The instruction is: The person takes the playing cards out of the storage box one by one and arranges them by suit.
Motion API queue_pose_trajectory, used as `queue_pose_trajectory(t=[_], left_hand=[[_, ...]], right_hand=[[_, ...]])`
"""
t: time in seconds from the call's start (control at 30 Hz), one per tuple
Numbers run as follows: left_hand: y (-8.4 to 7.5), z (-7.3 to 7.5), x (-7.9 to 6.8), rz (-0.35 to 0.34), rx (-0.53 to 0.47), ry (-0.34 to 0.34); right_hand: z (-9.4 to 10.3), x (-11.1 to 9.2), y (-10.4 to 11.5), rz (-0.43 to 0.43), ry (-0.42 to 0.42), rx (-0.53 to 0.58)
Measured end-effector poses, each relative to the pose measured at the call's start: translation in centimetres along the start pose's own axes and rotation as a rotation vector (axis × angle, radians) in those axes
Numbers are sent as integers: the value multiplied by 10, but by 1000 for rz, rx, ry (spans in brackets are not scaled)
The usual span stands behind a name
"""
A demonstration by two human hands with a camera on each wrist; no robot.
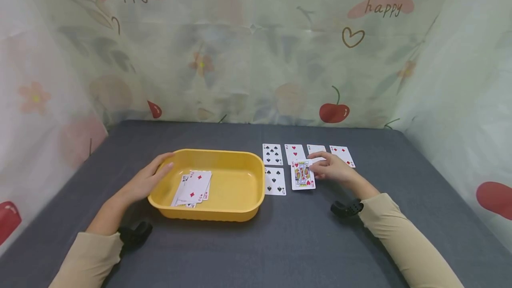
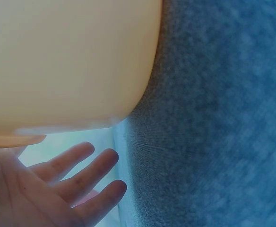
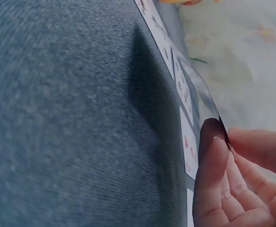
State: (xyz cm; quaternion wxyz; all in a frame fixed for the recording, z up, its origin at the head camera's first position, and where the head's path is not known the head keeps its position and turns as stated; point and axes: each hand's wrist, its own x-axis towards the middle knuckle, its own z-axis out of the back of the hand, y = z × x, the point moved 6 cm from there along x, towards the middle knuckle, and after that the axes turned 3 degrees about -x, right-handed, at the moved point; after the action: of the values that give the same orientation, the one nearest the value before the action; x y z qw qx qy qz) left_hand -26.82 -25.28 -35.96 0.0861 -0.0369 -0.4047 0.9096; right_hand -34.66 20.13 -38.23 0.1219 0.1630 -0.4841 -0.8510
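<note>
My right hand (image 1: 330, 168) pinches a king of hearts playing card (image 1: 303, 176) between thumb and fingers. In the right wrist view the card (image 3: 206, 94) is edge-on, raised above the cloth with its shadow below. My left hand (image 1: 150, 177) rests at the left rim of a yellow plastic tub (image 1: 236, 190), thumb reaching over the edge. Its other fingers (image 2: 88, 175) spread loosely outside the tub wall in the left wrist view. Inside the tub lies a small pile of cards, a two of diamonds (image 1: 197, 186) on top.
Behind the held card runs a row of face-up cards: a spade card (image 1: 272, 154), a heart card (image 1: 294, 151), a partly covered ace (image 1: 315, 148) and a diamond card (image 1: 343, 155). A five of spades (image 1: 276, 181) lies beside the tub. Patterned curtains (image 1: 252, 57) enclose the dark tablecloth (image 1: 256, 252).
</note>
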Motion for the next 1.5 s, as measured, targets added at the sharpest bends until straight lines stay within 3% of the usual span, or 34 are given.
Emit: queue_pose_trajectory(t=[0.33,0.83,1.1,1.27,1.5], left_hand=[[-1,0,-1,2,0,1],[-2,1,0,-3,-5,3],[-1,0,0,3,-4,2],[-1,0,0,0,-2,1],[0,0,0,0,0,0]], right_hand=[[-7,3,-5,-36,-6,-86],[-6,-2,10,11,-37,-287],[-1,-5,17,36,-77,-319],[-5,-2,37,94,-71,-300],[-30,3,89,219,-4,-285]])
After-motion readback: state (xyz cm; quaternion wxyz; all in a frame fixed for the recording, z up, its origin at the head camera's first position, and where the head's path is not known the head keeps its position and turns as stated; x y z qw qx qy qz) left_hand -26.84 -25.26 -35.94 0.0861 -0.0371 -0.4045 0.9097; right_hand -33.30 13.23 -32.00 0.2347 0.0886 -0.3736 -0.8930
